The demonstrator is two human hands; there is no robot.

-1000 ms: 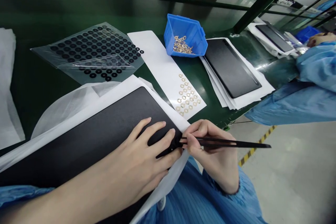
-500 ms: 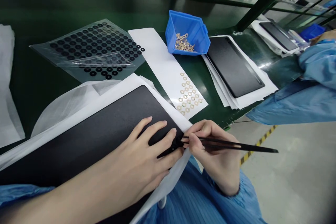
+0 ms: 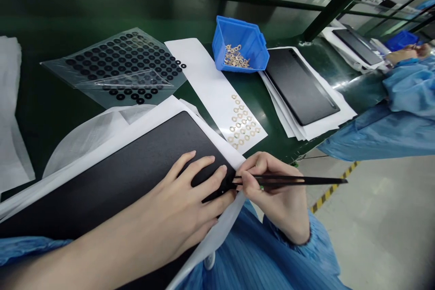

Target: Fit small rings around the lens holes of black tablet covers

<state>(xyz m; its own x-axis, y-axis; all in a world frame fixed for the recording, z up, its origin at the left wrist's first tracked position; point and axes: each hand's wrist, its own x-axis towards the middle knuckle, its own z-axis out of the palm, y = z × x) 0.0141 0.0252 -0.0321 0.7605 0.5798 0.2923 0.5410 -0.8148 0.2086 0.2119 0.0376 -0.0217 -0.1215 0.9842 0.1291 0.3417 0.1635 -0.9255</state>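
Note:
My left hand [image 3: 190, 195] lies with spread fingers on a flat black panel [image 3: 136, 163], pressing near its right-hand corner. Under the panel are sheets of white paper [image 3: 163, 115]. My right hand [image 3: 275, 190] pinches a pair of black tweezers [image 3: 316, 181], whose tips point left at the panel's corner edge beside my left fingertips. Whether the tips hold anything is too small to make out. Beyond the panel, a white strip [image 3: 207, 74] carries several small ring-shaped pieces [image 3: 243, 122] at its near end.
A blue bin [image 3: 251, 50] holds a heap of similar rings. A clear sheet with black rings [image 3: 125, 61] lies at the back left. Another black panel [image 3: 302, 90] rests on papers to the right. A co-worker's blue sleeve [image 3: 408, 99] is at the far right.
The tweezers' rear end has swung slightly up and to the left, and their arms look closer together. My left hand stays on the panel. A co-worker's hands have come into view.

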